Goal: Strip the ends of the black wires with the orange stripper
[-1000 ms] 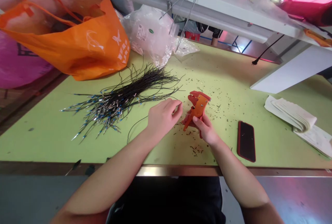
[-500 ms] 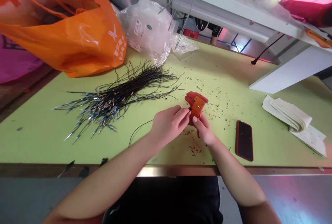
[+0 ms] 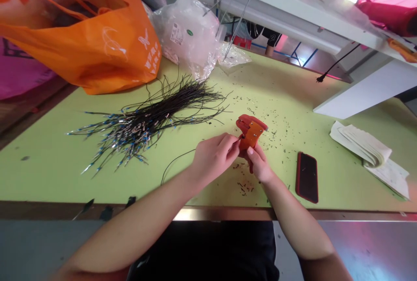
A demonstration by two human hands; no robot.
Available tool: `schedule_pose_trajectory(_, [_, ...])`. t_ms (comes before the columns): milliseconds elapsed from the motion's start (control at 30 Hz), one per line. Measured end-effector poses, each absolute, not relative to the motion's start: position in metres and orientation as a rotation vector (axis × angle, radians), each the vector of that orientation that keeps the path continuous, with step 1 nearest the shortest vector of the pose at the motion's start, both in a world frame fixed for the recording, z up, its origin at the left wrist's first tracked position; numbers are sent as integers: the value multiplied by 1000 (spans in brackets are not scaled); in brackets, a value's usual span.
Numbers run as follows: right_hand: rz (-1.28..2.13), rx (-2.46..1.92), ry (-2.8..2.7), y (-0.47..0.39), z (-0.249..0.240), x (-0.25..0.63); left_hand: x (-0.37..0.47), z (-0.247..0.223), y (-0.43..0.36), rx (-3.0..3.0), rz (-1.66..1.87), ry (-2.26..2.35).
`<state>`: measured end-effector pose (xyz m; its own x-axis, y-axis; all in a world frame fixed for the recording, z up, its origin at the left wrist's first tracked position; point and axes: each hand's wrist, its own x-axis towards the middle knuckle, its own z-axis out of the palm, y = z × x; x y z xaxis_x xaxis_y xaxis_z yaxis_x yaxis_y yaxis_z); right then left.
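My right hand (image 3: 259, 163) is closed around the handles of a red and orange wire stripper (image 3: 252, 132), held above the green tabletop. Close against the tool's left side, my left hand (image 3: 215, 155) pinches a thin black wire (image 3: 176, 157). That wire trails out to the left below my wrist, and its other end sits at the stripper, hidden by my fingers. Left of my hands lies a loose bundle of black wires (image 3: 163, 111), many with blue and silvery tips at the near left end.
Small black scraps (image 3: 245, 187) are strewn around the hands. To the right lie a phone (image 3: 306, 176) in a red case and folded white cloth or paper (image 3: 361, 144). An orange bag (image 3: 117, 51) and clear plastic bags (image 3: 192, 33) stand behind. A white shelf support (image 3: 355, 92) rises at back right.
The wire stripper has shifted slightly right and tilted a little in my right hand. My left hand still pinches the wire beside it, moved slightly right too.
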<state>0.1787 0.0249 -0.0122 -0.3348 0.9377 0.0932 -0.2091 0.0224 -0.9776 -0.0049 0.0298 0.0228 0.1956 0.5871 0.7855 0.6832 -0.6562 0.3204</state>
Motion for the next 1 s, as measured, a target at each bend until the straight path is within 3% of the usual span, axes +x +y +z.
schedule_pose_trajectory(1000, [1511,-796,-1266,25,-18,180,-5,29,27,-2275,-1472,-1087])
